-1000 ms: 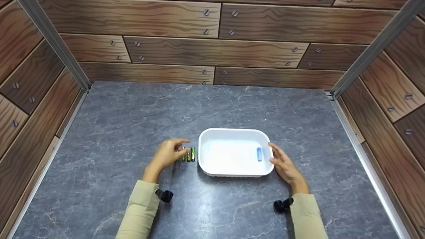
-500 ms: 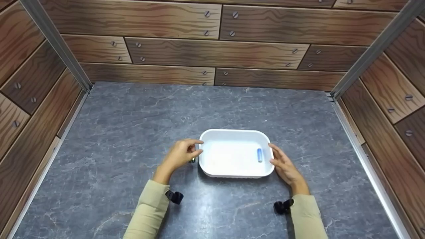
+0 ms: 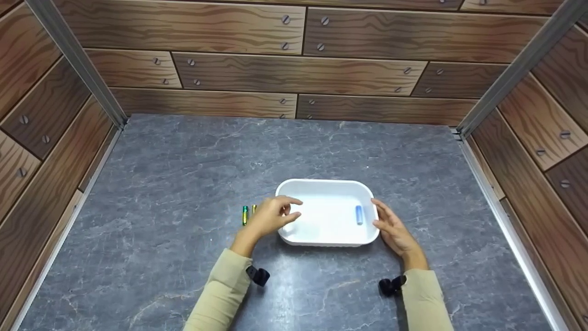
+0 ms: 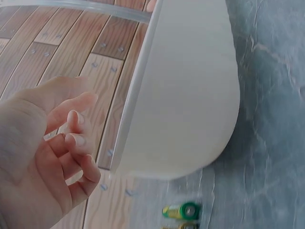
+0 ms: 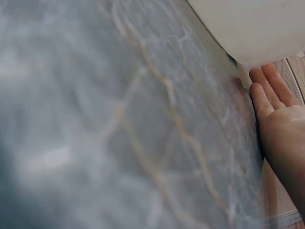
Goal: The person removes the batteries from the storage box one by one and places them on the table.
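A white plastic tub (image 3: 328, 186) sits on the tabletop, with a blue battery (image 3: 359, 215) lying near its right end. My left hand (image 3: 268, 215) is over the tub's left rim, thumb and forefinger apart above the inside. The left wrist view shows that hand's other fingers loosely bent, and nothing shows in its grasp. My right hand (image 3: 396, 230) rests its straight fingertips against the tub's right end. Left of the tub lies a green battery (image 3: 245, 215) beside a yellow-and-green battery (image 3: 254, 209), partly covered by my left hand. In the left wrist view, batteries (image 4: 182, 211) lie below the tub's wall.
A grey marbled tabletop (image 3: 206, 156) spreads around the tub. Wood-patterned walls (image 3: 239, 69) enclose it at the back and on both sides, with metal strips along the corners. A black wrist camera (image 3: 258, 276) sits at my left cuff.
My left hand has moved right, from above the row of batteries to over the tub's left rim. The right hand, the tub and the blue battery have stayed in place.
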A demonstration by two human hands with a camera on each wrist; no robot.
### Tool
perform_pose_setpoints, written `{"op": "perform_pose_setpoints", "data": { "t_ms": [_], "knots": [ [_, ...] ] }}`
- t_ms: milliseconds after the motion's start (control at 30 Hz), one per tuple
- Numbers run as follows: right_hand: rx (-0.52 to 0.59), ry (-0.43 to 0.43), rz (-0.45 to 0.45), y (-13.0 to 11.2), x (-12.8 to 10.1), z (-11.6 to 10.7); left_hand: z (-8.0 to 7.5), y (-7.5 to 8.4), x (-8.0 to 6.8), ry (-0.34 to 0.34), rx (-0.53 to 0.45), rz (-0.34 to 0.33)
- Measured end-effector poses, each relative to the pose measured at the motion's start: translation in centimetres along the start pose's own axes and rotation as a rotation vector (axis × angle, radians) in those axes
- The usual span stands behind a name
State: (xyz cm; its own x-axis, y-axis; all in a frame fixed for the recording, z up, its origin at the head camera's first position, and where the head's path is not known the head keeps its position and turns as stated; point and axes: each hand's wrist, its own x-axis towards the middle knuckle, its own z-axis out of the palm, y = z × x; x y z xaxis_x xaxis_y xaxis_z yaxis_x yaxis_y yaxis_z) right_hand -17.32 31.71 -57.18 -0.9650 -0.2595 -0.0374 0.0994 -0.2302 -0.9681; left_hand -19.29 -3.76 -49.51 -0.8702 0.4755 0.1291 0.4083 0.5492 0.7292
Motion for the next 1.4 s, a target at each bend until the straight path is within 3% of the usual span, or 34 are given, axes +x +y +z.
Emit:
{"op": "perform_pose_setpoints", "data": {
  "t_ms": [800, 1400],
  "knots": [
    [0.012, -0.031, -0.007, 0.0, 0.1, -0.1, 4.3, 2.5, 3.2, -0.101, 0.045, 0.088],
    [0.01, 0.001, 0.008, 0.1, 0.2, 0.0, 8.1, 4.3, 5.9, -0.169, 0.097, 0.046]
  ]
}}
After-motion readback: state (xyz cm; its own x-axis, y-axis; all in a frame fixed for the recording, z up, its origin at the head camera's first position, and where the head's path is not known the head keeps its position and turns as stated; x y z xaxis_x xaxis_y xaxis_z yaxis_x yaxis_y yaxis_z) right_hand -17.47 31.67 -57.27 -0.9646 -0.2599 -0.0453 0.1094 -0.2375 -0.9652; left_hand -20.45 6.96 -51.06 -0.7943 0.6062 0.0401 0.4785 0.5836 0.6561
